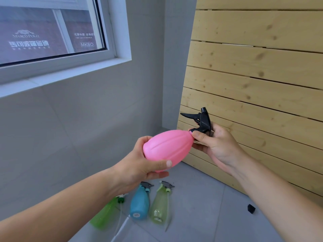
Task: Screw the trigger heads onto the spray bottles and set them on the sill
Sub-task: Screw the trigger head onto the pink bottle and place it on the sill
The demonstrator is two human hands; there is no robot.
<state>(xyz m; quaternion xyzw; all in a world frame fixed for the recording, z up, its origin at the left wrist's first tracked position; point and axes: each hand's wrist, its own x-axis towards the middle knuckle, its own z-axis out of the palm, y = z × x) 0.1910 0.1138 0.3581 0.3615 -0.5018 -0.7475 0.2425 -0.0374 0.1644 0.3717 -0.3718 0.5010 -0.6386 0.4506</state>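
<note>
We hold the pink spray bottle (168, 148) tilted almost on its side in the air, its neck pointing up and to the right, between our two hands. Our left hand (145, 167) is closed around the bottle's wide base, the thumb pressed along its underside and the fingers wrapped behind, out of sight. At the neck sits the black trigger head (201, 122), its lever sticking out to the left and its nozzle pointing up. Our right hand (215, 145) is closed on the head's collar, thumb lying across the joint where black meets pink and the other fingers curled behind the head; we cannot tell how far the collar is threaded on, since the thumb covers it.

Below our left hand, three more bottles lie on the grey floor (201, 206): a bright green bottle (104, 213), partly hidden by our left forearm, a blue bottle (139, 203) and a pale green bottle (160, 206), the last two side by side with grey trigger heads at their necks. A thin tube runs across the floor beside them. Below our right forearm lies a small black piece (251, 208) we cannot identify. Behind our right hand stands a wooden slatted panel (253, 70). Above and left of our left hand is the white window sill (61, 75), cut off at the left edge.
</note>
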